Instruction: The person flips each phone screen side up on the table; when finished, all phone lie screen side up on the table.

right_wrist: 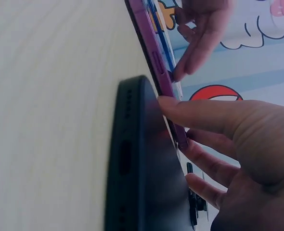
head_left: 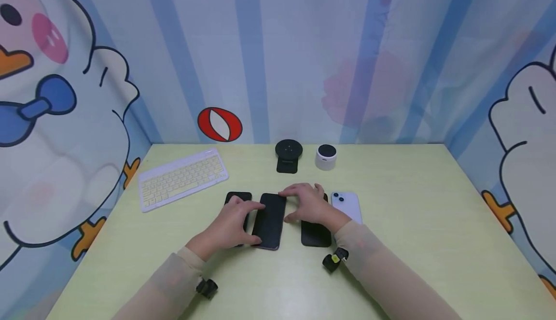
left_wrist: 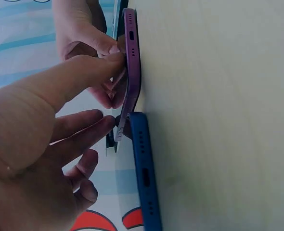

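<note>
A phone with a purple frame (head_left: 270,223) lies screen up in the middle of the table, between both hands. On its left side, my left hand (head_left: 230,224) spreads thumb and index finger, fingertips at the long edge. My right hand (head_left: 306,203) comes from the other side, with its index finger at the top right corner and its thumb by the right edge. Partly under my left hand in the head view is a blue-framed phone (left_wrist: 144,168). A dark phone (head_left: 316,235) shows below my right hand, which hides its upper part.
A lavender phone (head_left: 347,206) lies back up beside my right wrist. Farther back stand a black round-topped charging stand (head_left: 288,150) and a small white speaker (head_left: 326,158). A white keyboard (head_left: 182,180) sits at the back left, and a printed curtain (head_left: 295,59) hangs behind the table.
</note>
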Available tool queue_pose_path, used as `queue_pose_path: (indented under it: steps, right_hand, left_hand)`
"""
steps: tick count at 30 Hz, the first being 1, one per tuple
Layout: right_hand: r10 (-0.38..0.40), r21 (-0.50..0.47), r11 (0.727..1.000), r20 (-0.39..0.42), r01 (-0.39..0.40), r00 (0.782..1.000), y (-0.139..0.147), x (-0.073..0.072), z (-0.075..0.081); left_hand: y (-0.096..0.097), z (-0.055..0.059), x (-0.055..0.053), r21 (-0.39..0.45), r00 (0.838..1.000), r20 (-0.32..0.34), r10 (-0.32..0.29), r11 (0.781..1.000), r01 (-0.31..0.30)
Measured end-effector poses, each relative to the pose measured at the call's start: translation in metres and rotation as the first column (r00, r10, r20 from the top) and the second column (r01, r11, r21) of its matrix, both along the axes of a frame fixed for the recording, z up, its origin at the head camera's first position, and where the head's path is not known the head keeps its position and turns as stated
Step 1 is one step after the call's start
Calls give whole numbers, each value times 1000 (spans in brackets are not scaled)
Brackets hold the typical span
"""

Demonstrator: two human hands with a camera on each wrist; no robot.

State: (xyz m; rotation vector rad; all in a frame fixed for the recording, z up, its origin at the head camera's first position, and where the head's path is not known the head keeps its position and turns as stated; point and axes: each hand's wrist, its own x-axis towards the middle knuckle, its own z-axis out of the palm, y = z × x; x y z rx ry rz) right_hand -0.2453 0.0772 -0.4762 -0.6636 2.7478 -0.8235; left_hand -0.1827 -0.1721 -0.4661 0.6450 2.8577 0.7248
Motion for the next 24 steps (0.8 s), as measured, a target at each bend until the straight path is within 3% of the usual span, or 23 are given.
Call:
queue_pose_path:
  steps: [4,9,17,24]
  right_hand:
    - [-6,6,1000,3,6,1000,0,2,0]
    - [-6,5,1000,14,6,1000,0,1,2]
    - [3,22,1000,3,-3,1000,0,-4,-1]
    - [32,25,999,-28,-32,999,9,0,3]
  left_hand:
    - [3,0,-2,-67,999,-32,-32,997,30]
    - [4,1,-3,-94,999,-7,-50,994,49]
    - [8,0,-1,-87,1000,-8,-19,996,19]
    - [14,5,1,-135,1000,-23,-1,991,-2]
